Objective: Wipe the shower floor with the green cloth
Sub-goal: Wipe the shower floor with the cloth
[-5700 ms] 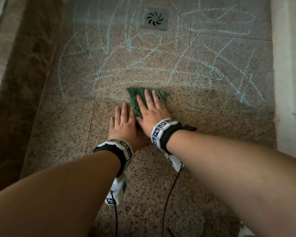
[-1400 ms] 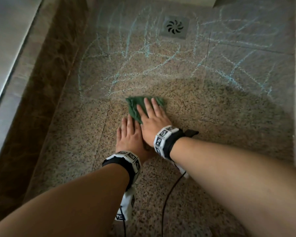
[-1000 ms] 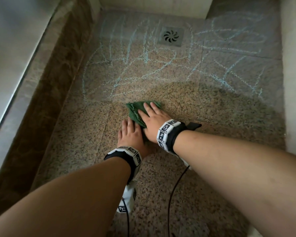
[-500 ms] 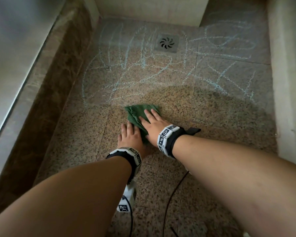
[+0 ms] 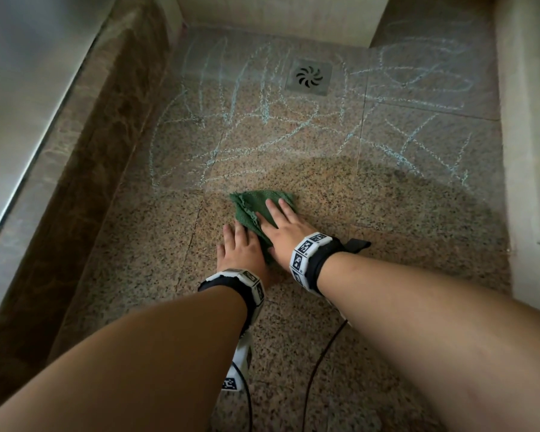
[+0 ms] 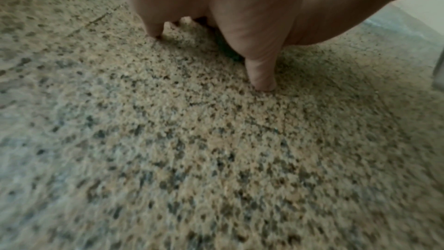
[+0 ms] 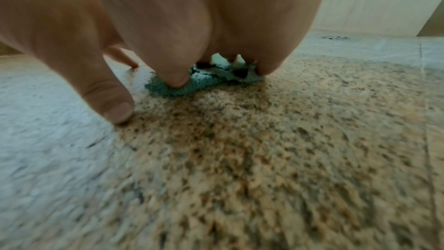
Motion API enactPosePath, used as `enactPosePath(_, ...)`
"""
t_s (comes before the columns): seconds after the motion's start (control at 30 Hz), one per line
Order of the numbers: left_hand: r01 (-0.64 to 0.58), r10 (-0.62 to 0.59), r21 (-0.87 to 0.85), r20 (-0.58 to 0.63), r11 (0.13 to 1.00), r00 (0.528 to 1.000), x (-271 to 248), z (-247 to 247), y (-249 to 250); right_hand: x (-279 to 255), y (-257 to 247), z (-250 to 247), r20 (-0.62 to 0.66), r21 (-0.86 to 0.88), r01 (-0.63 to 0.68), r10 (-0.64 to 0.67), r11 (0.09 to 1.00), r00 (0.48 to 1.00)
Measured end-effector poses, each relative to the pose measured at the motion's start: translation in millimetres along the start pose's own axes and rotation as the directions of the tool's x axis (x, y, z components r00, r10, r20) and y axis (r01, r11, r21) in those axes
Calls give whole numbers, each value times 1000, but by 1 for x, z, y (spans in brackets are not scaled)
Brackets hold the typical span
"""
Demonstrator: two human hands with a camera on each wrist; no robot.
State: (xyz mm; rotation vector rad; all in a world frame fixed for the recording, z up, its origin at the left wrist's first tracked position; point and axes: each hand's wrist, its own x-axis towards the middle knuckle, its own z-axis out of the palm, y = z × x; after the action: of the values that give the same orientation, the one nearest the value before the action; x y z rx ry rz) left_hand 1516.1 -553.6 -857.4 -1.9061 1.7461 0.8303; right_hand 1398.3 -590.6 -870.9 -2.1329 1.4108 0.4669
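Observation:
The green cloth [image 5: 252, 206] lies bunched on the speckled granite shower floor [image 5: 387, 219], just below the blue chalk scribbles [image 5: 262, 120]. My right hand [image 5: 281, 226] lies flat on the cloth with straight fingers, pressing it down. In the right wrist view the cloth [image 7: 173, 90] shows under the palm and fingers of my right hand [image 7: 192, 45]. My left hand [image 5: 239, 251] rests flat on the floor beside the cloth's near left edge, fingers straight. In the left wrist view my left hand [image 6: 240, 26] touches the bare floor [image 6: 216, 140].
A square metal drain [image 5: 309, 77] sits at the far end among the chalk marks. A brown marble curb [image 5: 85, 169] runs along the left and a pale wall [image 5: 530, 151] along the right. Black cables [image 5: 321, 353] trail from my wrists over the near floor.
Both hands with the cloth have drawn slightly back toward me, away from the chalk lines. The strip of chalk-free floor ahead of the cloth has grown since the earliest frame.

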Motion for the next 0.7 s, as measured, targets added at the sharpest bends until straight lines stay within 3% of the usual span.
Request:
enactPosePath(0.27, 20, -40, 104, 196, 994, 980, 17, -37, 8, 6, -2, -28, 193, -44, -4, 13, 999, 981)
enactPosePath(0.43, 60, -52, -22, 266, 998, 962, 8, -43, 18, 8, -13, -49, 333, -110, -51, 86, 993, 939)
enactPosePath(0.53, 16, -8, -26, 306, 1000, 952, -2, -41, 17, 5, -24, -53, 372, -160, -91, 145, 983, 917)
enactPosePath(0.7, -115, 90, 144, 169, 983, 981, 12, -32, -1, 6, -7, -45, 294, -193, -30, 87, 981, 952)
